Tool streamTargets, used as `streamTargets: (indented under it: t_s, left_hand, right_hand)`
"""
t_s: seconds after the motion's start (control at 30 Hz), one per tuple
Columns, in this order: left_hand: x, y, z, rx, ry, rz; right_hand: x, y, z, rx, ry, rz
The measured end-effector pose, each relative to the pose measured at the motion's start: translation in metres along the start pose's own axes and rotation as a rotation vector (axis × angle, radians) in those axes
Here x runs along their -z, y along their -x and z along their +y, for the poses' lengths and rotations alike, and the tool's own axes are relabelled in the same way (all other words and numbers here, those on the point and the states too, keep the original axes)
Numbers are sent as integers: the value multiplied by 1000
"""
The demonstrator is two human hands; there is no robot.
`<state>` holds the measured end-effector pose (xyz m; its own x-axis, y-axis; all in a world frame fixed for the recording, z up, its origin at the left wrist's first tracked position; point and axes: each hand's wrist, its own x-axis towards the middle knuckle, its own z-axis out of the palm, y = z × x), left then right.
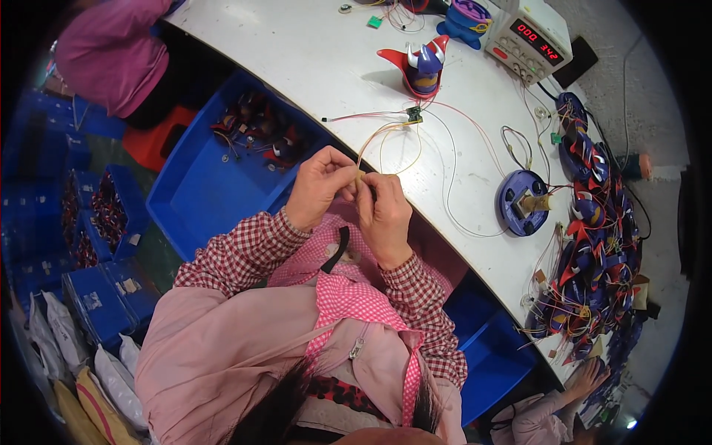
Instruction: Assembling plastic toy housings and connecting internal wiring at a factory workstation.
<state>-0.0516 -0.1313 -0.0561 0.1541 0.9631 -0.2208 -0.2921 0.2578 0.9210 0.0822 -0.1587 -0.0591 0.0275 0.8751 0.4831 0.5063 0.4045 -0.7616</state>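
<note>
My left hand (320, 187) and my right hand (386, 213) meet just off the table's front edge, fingertips pinched together. Between them are the ends of thin yellowish wires (368, 144); a tiny yellowish bit shows there, too small to make out. These wires run up to a small green circuit board (414, 114) on the white table (460, 133). More leads link the board to a red and purple toy figure part with white horns (426, 68) behind it, and toward a round purple base (523, 202) on the right. One red lead ends in a small black plug (325, 119).
A power supply (531, 41) with a red display stands at the back right. Wired toy parts (589, 245) lie heaped along the right side. A blue bin (200, 193) with toy parts sits left, below the table. Co-workers are at the upper left (111, 55) and lower right (538, 423).
</note>
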Motion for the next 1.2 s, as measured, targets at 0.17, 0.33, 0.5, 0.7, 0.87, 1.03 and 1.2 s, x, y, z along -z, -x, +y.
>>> streamTargets:
  t_s: [0.17,0.33,0.5,0.7,0.87,1.03,1.2]
  left_hand:
    - [-4,0,-2,-10,0,5]
    - [12,-6,5,39,-275,-47]
    - [19,-17,34,-728,-1156,31]
    - [-101,-47,56,-652,-850,-652]
    - [-203,-92,-8,-882,-1057,-798]
    - [-218,-94,-36,-881,-1077,-728]
    - [-214,-97,-33,-850,-1078,-718]
  right_hand:
    - [2,1,1,4,6,7]
    - [5,5,5,-88,-39,-60]
    - [46,9,-21,-182,63,-181]
    - [189,1,-8,-297,136,451]
    - [214,-33,49,-269,485,218]
    - [209,-36,69,-304,365,157]
    - [203,-27,59,-76,485,176]
